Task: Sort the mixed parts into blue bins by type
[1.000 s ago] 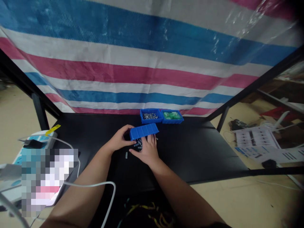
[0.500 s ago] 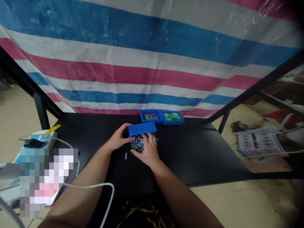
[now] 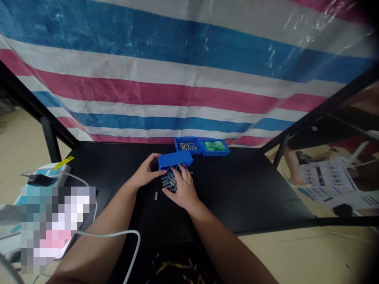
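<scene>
Left hand (image 3: 147,172) grips a ribbed plastic bin (image 3: 174,159), right hand (image 3: 186,190) spreads round cylinders (image 3: 169,182), behind the worktop (image 3: 237,189) front edge.

I see a striped sheet (image 3: 177,92) of blue, white and red, shiny in spots, behind the black surface (image 3: 237,189); dark posts (image 3: 50,138) flank the surface, beige floor (image 3: 302,256) beyond its edges.

Bin (image 3: 175,159): blue, tipped, ribbed face showing. Pieces (image 3: 169,182): grey, short, heaped at its near side; one loose piece (image 3: 156,195) apart.
</scene>
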`<state>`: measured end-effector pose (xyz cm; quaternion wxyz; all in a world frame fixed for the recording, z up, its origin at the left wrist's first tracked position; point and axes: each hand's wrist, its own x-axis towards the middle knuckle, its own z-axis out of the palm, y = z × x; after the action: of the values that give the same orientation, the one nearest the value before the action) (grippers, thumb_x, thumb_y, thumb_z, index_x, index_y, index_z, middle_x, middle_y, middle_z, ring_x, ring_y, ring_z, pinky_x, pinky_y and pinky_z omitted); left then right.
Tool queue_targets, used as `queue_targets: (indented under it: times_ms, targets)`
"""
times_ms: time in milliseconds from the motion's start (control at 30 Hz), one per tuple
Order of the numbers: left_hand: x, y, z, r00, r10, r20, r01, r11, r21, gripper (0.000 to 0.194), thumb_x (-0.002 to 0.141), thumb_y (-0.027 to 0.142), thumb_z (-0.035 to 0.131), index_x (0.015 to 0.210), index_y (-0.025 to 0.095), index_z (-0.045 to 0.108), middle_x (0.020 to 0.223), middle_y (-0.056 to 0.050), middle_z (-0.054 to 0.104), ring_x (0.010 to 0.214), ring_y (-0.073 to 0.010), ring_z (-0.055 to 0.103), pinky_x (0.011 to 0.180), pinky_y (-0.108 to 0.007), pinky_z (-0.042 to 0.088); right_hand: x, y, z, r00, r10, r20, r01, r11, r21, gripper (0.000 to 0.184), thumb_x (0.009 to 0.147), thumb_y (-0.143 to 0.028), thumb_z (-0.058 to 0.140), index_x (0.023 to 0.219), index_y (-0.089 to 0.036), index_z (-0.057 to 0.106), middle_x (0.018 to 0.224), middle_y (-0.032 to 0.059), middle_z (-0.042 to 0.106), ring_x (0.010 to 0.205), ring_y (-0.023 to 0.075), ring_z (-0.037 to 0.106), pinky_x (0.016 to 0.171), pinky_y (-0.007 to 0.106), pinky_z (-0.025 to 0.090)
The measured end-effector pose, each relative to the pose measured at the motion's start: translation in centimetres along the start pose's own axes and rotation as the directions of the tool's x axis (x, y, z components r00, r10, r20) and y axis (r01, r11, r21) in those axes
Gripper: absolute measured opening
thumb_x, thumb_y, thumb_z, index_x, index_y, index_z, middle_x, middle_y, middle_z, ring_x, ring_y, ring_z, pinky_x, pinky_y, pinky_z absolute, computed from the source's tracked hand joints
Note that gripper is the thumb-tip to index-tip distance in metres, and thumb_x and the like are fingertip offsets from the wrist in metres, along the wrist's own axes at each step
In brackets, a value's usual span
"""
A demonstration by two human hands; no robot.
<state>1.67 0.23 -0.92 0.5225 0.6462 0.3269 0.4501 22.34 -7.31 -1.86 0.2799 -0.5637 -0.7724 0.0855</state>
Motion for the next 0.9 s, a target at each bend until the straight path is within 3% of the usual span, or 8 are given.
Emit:
queue_targets:
  times_ms: [167, 333, 533, 767, 900]
  targets:
    - [-0.1, 0.0, 0.3, 0.999, 0.019, 0.043, -0.019, 1.0, -0.005, 0.061, 0.075, 0.03, 0.086, 0.126, 0.023, 0.053, 0.122, -0.009, 0.061, 0.118, -0.0252, 0.06, 0.106, -0.044, 0.047, 0.0, 0.1, 0.6, 1.0, -0.008, 0.006, 0.009, 0.998, -0.055, 0.087, 0.074, -0.061, 0.076, 0.148, -0.023, 0.049, 0.151, 0.0151, 0.049, 0.145, 0.0415, 0.037, 0.123, 0.067, 0.017]
    - [-0.1, -0.2, 0.3, 1.0, 0.011, 0.028, -0.011, 1.0, -0.02, 0.06, 0.076, 0.031, 0.085, 0.126, 0.022, 0.053, 0.12, -0.008, 0.061, 0.114, -0.0236, 0.061, 0.104, -0.043, 0.049, -0.1, -0.2, 0.0, 0.999, -0.032, 0.036, 0.033, 0.999, -0.031, 0.08, 0.077, -0.055, 0.075, 0.145, -0.021, 0.05, 0.151, 0.0139, 0.05, 0.145, 0.0387, 0.036, 0.121, 0.06, 0.027]
    - [0.0, 0.2, 0.4, 1.0, -0.001, -0.022, 0.001, 1.0, -0.007, 0.059, 0.076, 0.031, 0.085, 0.125, 0.021, 0.053, 0.118, -0.007, 0.061, 0.112, -0.0219, 0.06, 0.103, -0.041, 0.049, -0.3, -0.5, -0.8, 0.996, -0.064, 0.061, 0.064, 0.998, 0.01, 0.067, 0.078, -0.051, 0.075, 0.137, -0.023, 0.057, 0.147, 0.0115, 0.052, 0.142, 0.0334, 0.04, 0.121, 0.054, 0.028]
    - [0.1, -0.2, 0.4, 0.998, -0.006, -0.058, 0.003, 0.999, -0.048, 0.058, 0.074, 0.03, 0.086, 0.122, 0.021, 0.053, 0.118, -0.008, 0.062, 0.112, -0.0229, 0.062, 0.102, -0.043, 0.051, -0.2, -0.7, -0.4, 0.998, 0.004, 0.065, 0.001, 0.997, -0.079, 0.078, 0.076, -0.061, 0.075, 0.142, -0.025, 0.054, 0.156, 0.0125, 0.043, 0.147, 0.0383, 0.034, 0.124, 0.065, 0.012]
    - [0.2, -0.3, 0.3, 0.998, 0.011, -0.064, -0.013, 0.999, -0.031, 0.058, 0.075, 0.03, 0.086, 0.122, 0.021, 0.054, 0.12, -0.009, 0.063, 0.115, -0.0239, 0.063, 0.103, -0.043, 0.051, -0.2, -0.6, -0.3, 0.993, -0.008, 0.114, 0.018, 0.996, -0.089, 0.077, 0.079, -0.062, 0.072, 0.146, -0.028, 0.052, 0.157, 0.0112, 0.044, 0.148, 0.0381, 0.033, 0.124, 0.065, 0.011]
